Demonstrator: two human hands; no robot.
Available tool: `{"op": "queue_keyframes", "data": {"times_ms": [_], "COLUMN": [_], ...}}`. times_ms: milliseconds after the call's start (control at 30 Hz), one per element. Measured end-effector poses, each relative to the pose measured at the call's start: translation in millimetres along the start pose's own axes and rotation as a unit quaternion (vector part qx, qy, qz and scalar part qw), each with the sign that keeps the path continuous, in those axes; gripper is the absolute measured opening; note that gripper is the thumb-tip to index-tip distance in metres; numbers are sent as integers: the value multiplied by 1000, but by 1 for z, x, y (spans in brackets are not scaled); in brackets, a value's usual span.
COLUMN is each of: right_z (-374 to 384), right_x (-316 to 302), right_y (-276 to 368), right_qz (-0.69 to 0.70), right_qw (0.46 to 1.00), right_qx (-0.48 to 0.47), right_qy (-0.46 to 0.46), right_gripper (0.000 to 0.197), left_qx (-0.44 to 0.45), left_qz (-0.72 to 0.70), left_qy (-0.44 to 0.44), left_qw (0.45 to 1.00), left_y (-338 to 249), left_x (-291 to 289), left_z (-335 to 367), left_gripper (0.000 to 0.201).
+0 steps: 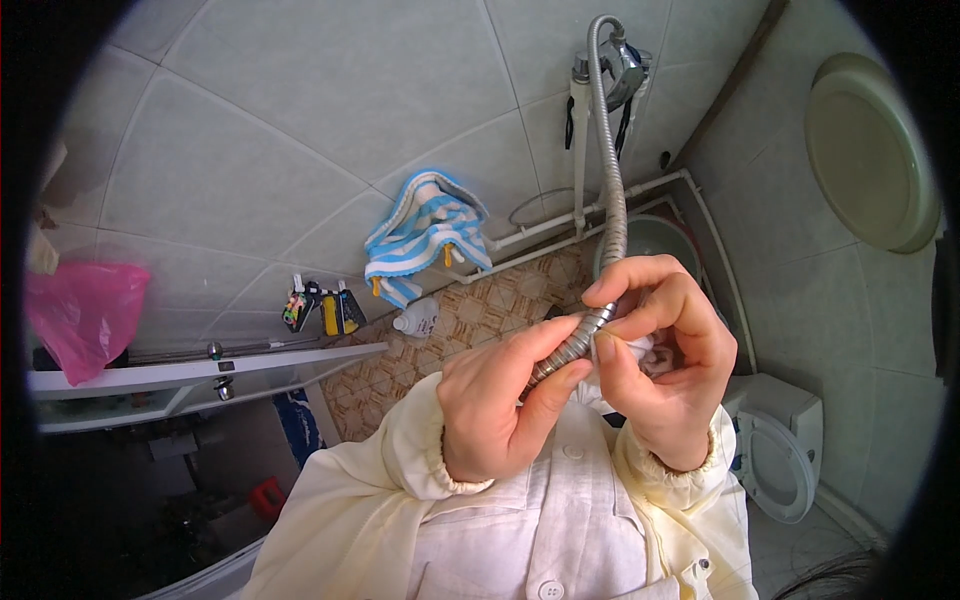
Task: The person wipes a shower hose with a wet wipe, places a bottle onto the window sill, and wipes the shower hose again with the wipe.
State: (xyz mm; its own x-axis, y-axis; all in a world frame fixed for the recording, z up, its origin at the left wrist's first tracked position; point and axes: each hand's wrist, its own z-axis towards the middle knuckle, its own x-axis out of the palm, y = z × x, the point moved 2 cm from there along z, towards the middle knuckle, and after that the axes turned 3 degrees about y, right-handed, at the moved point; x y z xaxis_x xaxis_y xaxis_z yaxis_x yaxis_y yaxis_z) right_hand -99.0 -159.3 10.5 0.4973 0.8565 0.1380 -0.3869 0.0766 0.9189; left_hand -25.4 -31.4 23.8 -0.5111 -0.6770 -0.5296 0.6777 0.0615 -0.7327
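A silver flexible metal shower hose arcs down from the wall-mounted mixer tap to my hands, in front of my chest. My left hand is closed around its lower stretch, thumb and fingers on the ribbed metal. Just above and to the right, my right hand pinches the same hose, with its thumb and fingertips close to the left ones. Something whitish shows partly behind the right fingers; its kind is hidden. The lower end of the hose disappears behind my left hand.
A blue-and-white striped cloth hangs on the tiled wall. Below it lies a white bottle. A pink bag and a glass-sided enclosure are at left. A basin, a toilet and an oval basin are at right.
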Motion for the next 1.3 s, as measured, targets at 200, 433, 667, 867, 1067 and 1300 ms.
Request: {"op": "queue_keyframes", "data": {"times_ms": [200, 433, 667, 867, 1067, 1300], "right_z": [0, -1, 0, -4, -2, -7], "right_x": [-3, -6, -3, -9, -5, -10], "right_y": [-2, -3, 1, -5, -3, -3], "right_qz": [6, 117, -13, 73, -6, -73], "right_qw": [999, 993, 999, 997, 996, 991], "right_qx": [-42, 5, -37, -21, -82, -100], "right_qy": [12, 6, 22, 18, 33, 54], "right_gripper": [11, 11, 12, 10, 13, 12], "left_qx": [-85, -108, -66, -133, -85, -109], "left_qz": [-88, -105, -61, -137, -93, -189], "left_qy": [16, 22, 20, 28, 0, 21], "left_qw": [992, 988, 996, 981, 992, 976], "left_y": [0, 1, -4, -1, -2, -3], "left_x": [5, 6, 2, 6, 7, 6], "left_z": [-4, -6, -4, -8, -13, -10], "left_gripper": [24, 24, 25, 27, 30, 27]}}
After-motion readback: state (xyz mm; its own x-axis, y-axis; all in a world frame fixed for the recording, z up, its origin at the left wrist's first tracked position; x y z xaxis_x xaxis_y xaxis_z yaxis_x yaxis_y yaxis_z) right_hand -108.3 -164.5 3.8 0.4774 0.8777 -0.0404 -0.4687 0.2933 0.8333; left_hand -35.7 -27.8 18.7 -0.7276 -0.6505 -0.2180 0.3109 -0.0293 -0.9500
